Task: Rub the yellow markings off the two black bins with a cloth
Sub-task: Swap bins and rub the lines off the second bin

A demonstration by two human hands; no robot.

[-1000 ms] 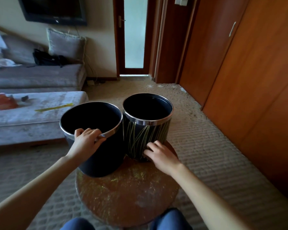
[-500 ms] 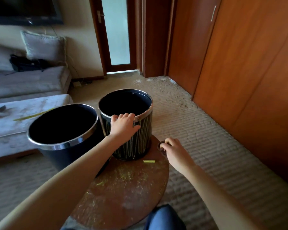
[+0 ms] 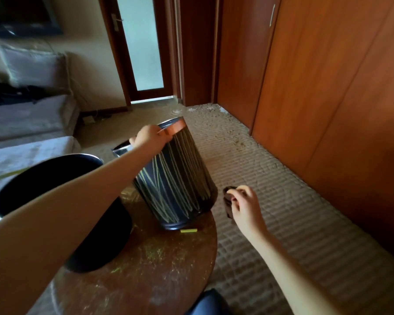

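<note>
Ribbed beige carpet (image 3: 282, 212) lay under a round, scuffed wooden worktop (image 3: 157, 280) dusted with yellow. The left forearm hid much of the plain black bin (image 3: 100, 242) on the worktop's left. The left hand (image 3: 149, 137) curled its fingers over the metal rim of the yellow-streaked black bin (image 3: 180, 183), which was tilted at the far edge. The right hand (image 3: 246, 208) pinched a dark crumpled cloth (image 3: 228, 201), mostly hidden, beside that bin's base.

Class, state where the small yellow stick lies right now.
Head view, centre: the yellow stick lies on the round table, right by the striped bin's base.
</note>
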